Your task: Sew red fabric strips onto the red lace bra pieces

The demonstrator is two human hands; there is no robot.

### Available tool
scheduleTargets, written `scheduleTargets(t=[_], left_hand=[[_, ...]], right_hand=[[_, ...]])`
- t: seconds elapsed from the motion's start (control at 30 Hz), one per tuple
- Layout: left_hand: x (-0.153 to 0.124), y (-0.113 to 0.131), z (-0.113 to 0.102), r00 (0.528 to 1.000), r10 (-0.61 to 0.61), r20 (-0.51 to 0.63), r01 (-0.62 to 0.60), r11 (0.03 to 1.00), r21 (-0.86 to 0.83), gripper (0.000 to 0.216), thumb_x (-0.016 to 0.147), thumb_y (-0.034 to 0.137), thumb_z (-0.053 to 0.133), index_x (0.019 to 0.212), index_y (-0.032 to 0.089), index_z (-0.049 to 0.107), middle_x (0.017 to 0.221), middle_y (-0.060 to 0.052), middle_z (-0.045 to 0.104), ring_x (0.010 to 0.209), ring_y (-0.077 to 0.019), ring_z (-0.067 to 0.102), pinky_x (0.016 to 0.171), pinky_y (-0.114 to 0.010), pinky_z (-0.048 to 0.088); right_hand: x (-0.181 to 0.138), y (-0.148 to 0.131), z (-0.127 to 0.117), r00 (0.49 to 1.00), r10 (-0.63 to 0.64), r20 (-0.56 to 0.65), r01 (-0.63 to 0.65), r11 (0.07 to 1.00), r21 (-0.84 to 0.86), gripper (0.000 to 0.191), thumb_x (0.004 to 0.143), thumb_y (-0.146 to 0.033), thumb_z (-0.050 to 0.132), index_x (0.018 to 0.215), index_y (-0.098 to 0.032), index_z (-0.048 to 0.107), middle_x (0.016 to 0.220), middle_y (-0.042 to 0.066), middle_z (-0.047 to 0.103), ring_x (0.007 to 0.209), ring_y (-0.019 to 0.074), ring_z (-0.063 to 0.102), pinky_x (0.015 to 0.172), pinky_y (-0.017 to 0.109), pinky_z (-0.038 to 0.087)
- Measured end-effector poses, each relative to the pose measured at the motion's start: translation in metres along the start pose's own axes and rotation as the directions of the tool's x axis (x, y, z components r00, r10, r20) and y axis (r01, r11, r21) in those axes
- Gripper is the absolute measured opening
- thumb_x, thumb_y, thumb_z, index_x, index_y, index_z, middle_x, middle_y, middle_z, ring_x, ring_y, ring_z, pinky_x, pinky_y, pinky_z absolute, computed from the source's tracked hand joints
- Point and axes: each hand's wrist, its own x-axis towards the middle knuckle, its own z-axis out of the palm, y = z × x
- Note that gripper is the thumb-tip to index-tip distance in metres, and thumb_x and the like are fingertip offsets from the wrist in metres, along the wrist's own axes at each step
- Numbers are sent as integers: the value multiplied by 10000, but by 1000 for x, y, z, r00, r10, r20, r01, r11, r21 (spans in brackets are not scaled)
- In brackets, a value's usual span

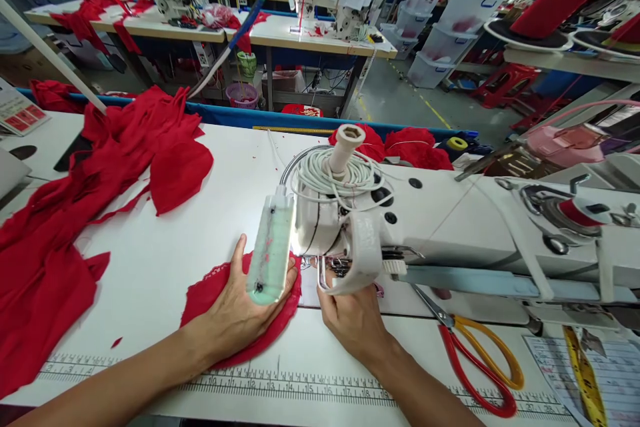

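Observation:
My left hand [240,310] lies flat, fingers spread, on a small red lace fabric piece [203,293] on the white table, just left of the needle area. The lamp [271,250] of the white sewing machine [450,227] hides its fingertips. My right hand [353,320] rests under the machine head near the presser foot, its fingers curled and partly hidden by the white guard [360,260]. What those fingers touch is hidden.
A pile of red fabric [75,200] covers the table's left side. Red and yellow scissors [475,353] lie to the right of my right hand. A ruler strip [300,387] runs along the front edge. Other sewing stations [280,20] stand behind.

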Motion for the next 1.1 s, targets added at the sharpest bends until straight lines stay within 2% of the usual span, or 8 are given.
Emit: scheduleTargets(t=[0.07,0.17,0.3,0.53,0.63,0.77,0.9,1.1], left_hand=[[0,0,-1,1000,-1,-2,1,1000,-3,504,954,105,479,1449,194,453,1328,-131,640,1179,-281,636,1110,-698,365],[-2,1,-2,1000,-16,7,16,1000,1,515,942,108,515,1445,205,465,1346,-132,627,1199,-298,623,1099,-710,368],[-3,1,-2,1000,-26,12,26,1000,6,530,932,104,543,1447,205,471,1362,-147,615,1217,-325,613,1089,-727,365],[1,-5,4,999,23,-29,-23,999,-22,544,967,109,499,1492,202,389,1362,-158,616,1248,-297,599,1109,-725,324],[2,-6,4,999,22,-32,-23,999,-25,553,976,117,494,1508,204,368,1374,-155,609,1270,-302,583,1127,-735,281],[1,-3,0,1000,3,26,-4,1000,5,590,960,76,486,1520,205,355,1407,-151,583,1302,-313,555,1144,-742,240],[-2,6,-1,999,-35,34,33,998,52,619,921,13,479,1507,187,383,1424,-154,567,1329,-329,523,1143,-758,227],[-6,17,2,997,-75,-9,76,994,84,562,898,-1,463,1434,166,496,1394,-152,592,1301,-349,540,1132,-754,261]], right_hand=[[2,-1,-1,999,-41,-1,41,999,6,261,908,-99,460,879,-172,709,750,57,634,758,202,554,788,334,406],[6,-6,-3,993,-95,71,98,995,-32,312,909,-82,457,1036,-185,723,680,32,603,723,202,545,823,358,396],[6,-9,-3,986,-107,129,116,991,-63,396,860,-21,426,1103,-145,713,647,36,589,687,206,541,856,392,404],[0,-1,1,997,-48,-64,49,998,26,255,905,-87,499,942,-172,737,712,51,637,784,208,604,786,347,447],[0,0,1,994,-50,-95,54,998,36,242,895,-85,512,941,-170,734,715,46,639,787,207,613,783,346,456],[-1,0,2,993,-44,-105,52,996,76,232,877,-64,526,940,-158,729,697,43,627,797,215,618,781,350,457],[-4,-1,2,995,-60,-76,67,993,96,244,875,-48,531,921,-179,732,685,31,613,789,204,606,801,355,451],[0,-5,-2,995,-88,54,84,994,64,327,934,-99,490,1154,-186,716,706,32,606,771,194,572,853,371,414]])
